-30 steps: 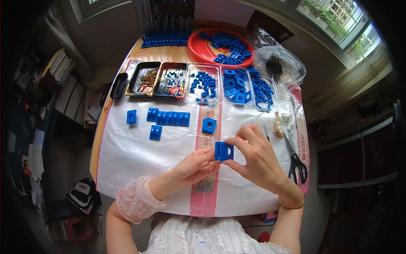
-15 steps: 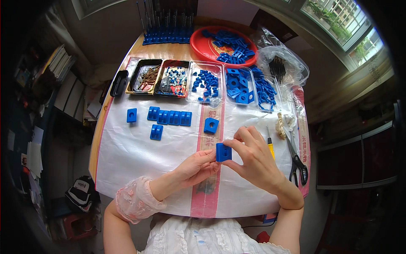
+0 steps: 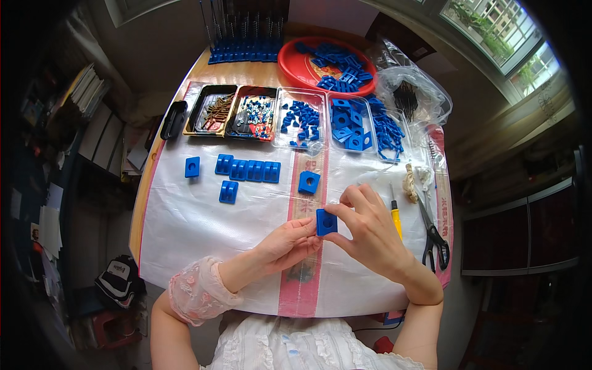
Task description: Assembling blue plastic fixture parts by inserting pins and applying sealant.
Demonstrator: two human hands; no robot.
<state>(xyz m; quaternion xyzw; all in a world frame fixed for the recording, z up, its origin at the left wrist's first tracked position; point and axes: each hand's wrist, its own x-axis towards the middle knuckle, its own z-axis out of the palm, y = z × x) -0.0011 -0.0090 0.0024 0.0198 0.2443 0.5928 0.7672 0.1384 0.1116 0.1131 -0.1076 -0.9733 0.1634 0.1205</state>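
You've got the blue block (image 3: 326,222) at frame centre, just above the counter (image 3: 185,228), pinched between both hands. Left hand (image 3: 288,243) closes fingertips on its left edge; right hand (image 3: 364,231) curls over the right side w/ thumb & index. Looks like stiff, light plastic w/ a round hole in the face, prob. a bit slick, so grip the flat side edges, not the hole. Upper centre: another holed block (image 3: 309,182), row of blue pieces (image 3: 248,169). Right: yellow screwdriver (image 3: 395,216), scissors (image 3: 433,234).
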